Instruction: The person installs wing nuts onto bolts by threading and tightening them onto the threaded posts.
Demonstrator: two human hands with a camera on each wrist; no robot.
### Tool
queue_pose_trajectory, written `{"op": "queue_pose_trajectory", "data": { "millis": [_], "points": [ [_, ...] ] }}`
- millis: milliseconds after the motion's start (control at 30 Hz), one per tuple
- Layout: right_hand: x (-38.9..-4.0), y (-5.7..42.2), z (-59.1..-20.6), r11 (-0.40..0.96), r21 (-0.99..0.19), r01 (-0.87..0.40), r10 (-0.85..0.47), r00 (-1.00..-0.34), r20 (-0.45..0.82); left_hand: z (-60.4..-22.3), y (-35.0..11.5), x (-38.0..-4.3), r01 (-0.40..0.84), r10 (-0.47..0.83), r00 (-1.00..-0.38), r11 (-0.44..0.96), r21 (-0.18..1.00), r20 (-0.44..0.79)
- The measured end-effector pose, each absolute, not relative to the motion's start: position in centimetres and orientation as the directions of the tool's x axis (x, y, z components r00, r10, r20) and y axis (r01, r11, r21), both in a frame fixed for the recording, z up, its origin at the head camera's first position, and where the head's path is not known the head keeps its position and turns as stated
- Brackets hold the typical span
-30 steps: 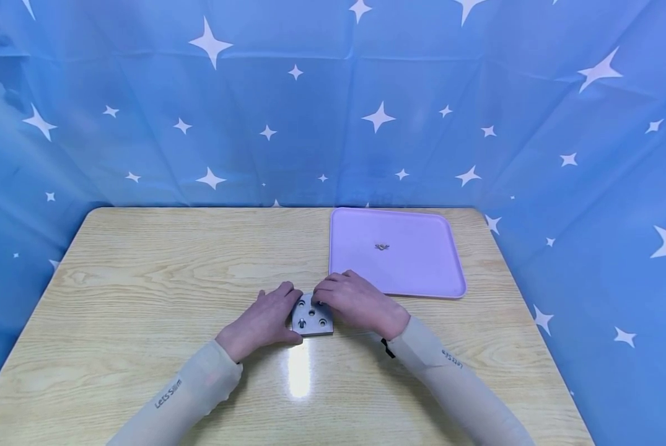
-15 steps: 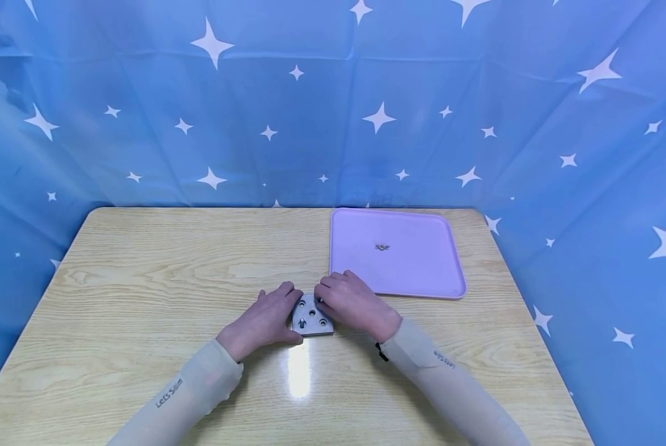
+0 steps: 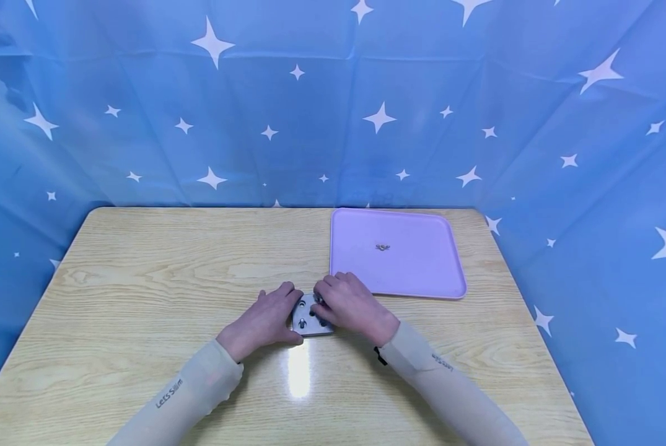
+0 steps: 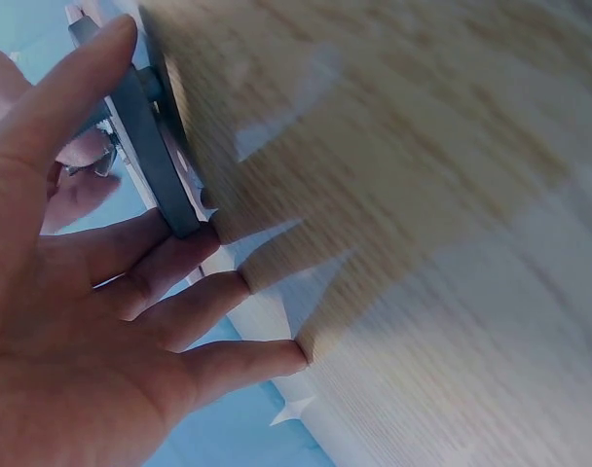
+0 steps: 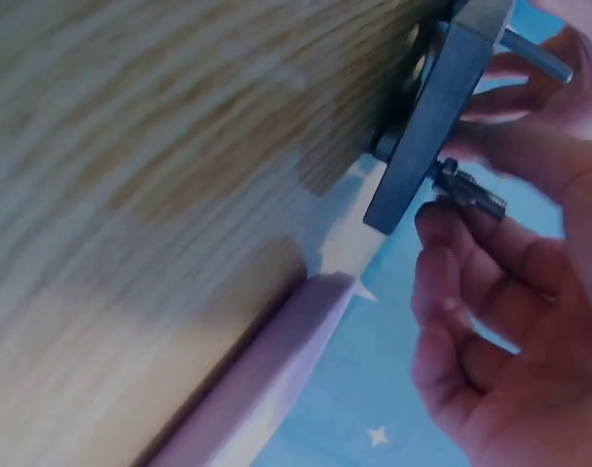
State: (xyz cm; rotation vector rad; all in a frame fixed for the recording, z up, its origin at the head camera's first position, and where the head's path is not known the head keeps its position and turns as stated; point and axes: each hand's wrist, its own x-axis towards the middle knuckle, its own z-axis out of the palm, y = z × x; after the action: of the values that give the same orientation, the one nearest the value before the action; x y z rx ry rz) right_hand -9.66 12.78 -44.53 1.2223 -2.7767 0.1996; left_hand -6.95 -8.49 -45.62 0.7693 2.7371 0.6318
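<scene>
A grey metal plate (image 3: 317, 331) with a curved outer side and several holes rests on the table. My left hand (image 3: 266, 316) grips it, thumb at the near edge and fingers at the far left side. A bare post (image 5: 539, 56) sticks up from the plate. Another stud, threaded, carries a wing nut (image 5: 457, 183). Around that wing nut my right hand (image 3: 350, 305) has its thumb and curled index finger. In the head view the right fingers mostly hide the nut. The left wrist view shows the plate (image 4: 152, 146) edge between thumb and fingers.
A purple tray (image 3: 422, 266) lies behind and right of the plate, its near edge close to the right hand. Small brass-coloured winged pieces (image 3: 382, 247) sit on it. The wooden table (image 3: 171, 260) backs onto a blue star-patterned curtain (image 3: 288, 155).
My right hand has rotated slightly at the wing nut, its thumb now reaching further over the plate and its wrist a little lower left. The left hand and plate have stayed put.
</scene>
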Motion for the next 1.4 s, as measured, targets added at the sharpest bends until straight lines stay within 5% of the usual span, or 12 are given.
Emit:
{"op": "queue_pose_trajectory", "data": {
  "millis": [333,1400],
  "points": [
    [-10.0,14.3,-42.6,0.501,-0.112,-0.858,-0.862,-0.507,0.033,-45.7,-8.4,-6.9,0.431,0.532,-0.84,0.771,0.468,-0.104],
    [-10.4,13.1,-44.1,0.589,-0.104,-0.801,-0.799,-0.597,0.077,-45.6,-8.5,-6.9,0.436,0.536,-0.839,0.768,0.469,-0.097]
  ]
}}
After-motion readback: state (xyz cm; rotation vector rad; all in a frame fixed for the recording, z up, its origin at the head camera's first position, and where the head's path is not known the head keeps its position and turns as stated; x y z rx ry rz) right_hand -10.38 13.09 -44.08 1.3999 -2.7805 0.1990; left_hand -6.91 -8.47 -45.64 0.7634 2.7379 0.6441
